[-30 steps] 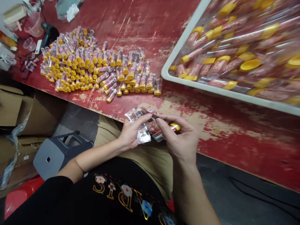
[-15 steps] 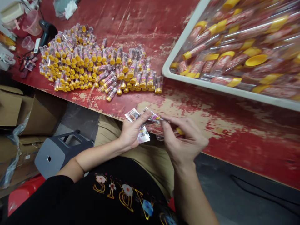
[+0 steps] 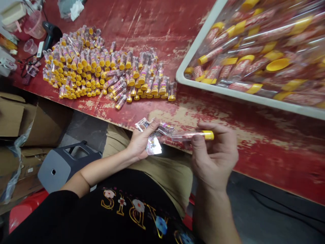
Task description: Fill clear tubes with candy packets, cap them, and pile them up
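Observation:
My right hand (image 3: 215,156) grips a clear tube with a yellow cap (image 3: 193,135), held level just over the table's near edge, cap to the right. The tube's open end points at a rolled printed label (image 3: 165,128) pinched by my left hand (image 3: 141,142). That left hand also clutches a small stack of printed labels (image 3: 152,147) against its palm. Both hands hover above my lap.
A large pile of labelled yellow-capped tubes (image 3: 101,67) lies on the worn red table (image 3: 157,30). A white tray (image 3: 193,83) full of capped tubes sits at the right. Cardboard boxes (image 3: 15,118) and a grey stool (image 3: 63,164) stand on the floor at left.
My right hand has moved right and turned, bringing the tube out level with its yellow cap in plain view. The left hand stayed nearly still with its labels.

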Tool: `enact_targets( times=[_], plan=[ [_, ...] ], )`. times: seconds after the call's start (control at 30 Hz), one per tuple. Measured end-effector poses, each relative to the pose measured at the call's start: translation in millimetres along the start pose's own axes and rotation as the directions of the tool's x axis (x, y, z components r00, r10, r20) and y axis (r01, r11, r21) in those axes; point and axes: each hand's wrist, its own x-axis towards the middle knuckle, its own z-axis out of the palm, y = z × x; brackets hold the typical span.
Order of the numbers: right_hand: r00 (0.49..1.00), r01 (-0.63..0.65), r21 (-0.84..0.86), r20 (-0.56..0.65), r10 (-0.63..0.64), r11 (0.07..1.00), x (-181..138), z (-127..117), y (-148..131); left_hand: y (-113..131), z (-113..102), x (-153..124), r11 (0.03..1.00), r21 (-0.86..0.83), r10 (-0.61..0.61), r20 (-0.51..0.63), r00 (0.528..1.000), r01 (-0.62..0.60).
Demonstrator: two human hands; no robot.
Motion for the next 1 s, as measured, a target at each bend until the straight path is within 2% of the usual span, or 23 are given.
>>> enact_targets(
  times=[0.07,0.17,0.23,0.3,0.37,0.43,0.5,0.57,0.63,0.7,0.77,0.83,0.9,1.0],
  plan=[
    [0.996,0.069,-0.04,-0.061,-0.072,0.997,-3,2,3,-3,-2,0,1.0,0.019,0.002,0.025,1.0,-0.003],
    [0.977,0.14,0.015,-0.162,-0.136,0.99,-8,5,6,-6,-4,0,0.998,0.044,0.041,0.085,0.996,-0.045],
    [0.976,0.114,0.097,-0.199,-0.093,0.989,-11,5,6,-6,-4,1,0.996,0.057,0.055,0.104,0.993,-0.062],
    [0.985,0.054,0.115,-0.168,-0.034,0.992,-15,2,5,-5,-4,1,0.996,0.069,0.046,0.1,0.994,-0.053],
    [0.986,0.08,-0.015,-0.144,-0.082,0.997,-19,-3,3,-3,-4,1,0.996,0.07,0.053,0.097,0.994,-0.06],
    [0.967,0.19,-0.181,-0.133,-0.216,0.965,-22,-9,0,-2,-4,1,0.994,0.069,0.078,0.105,0.991,-0.086],
    [0.955,0.237,-0.223,-0.126,-0.269,0.946,-23,-12,-1,-2,-4,1,0.991,0.084,0.091,0.112,0.99,-0.101],
    [0.974,0.16,-0.133,-0.138,-0.178,0.978,-23,-14,-1,-2,-4,2,0.99,0.101,0.089,0.107,0.99,-0.099],
    [0.988,0.006,0.016,-0.154,-0.003,1.0,-22,-16,0,-3,-4,4,0.992,0.095,0.079,0.091,0.993,-0.087],
    [0.977,-0.126,0.152,-0.151,0.149,0.98,-21,-17,2,-3,-4,6,0.996,0.076,0.05,0.078,0.996,-0.056],
    [0.968,-0.175,0.206,-0.145,0.207,0.963,-21,-19,4,-3,-4,8,0.998,0.066,0.015,0.074,0.997,-0.02],
    [0.974,-0.135,0.157,-0.162,0.16,0.978,-21,-20,4,-3,-4,9,0.998,0.069,-0.002,0.083,0.997,-0.004],
    [0.989,-0.029,0.031,-0.141,0.033,0.999,-21,-21,2,-3,-4,9,0.997,0.074,-0.009,0.094,0.996,0.002],
    [0.984,0.174,-0.146,-0.02,-0.179,0.974,-21,-24,-4,-3,-4,9,0.997,0.076,-0.016,0.115,0.993,0.007]
  ],
)
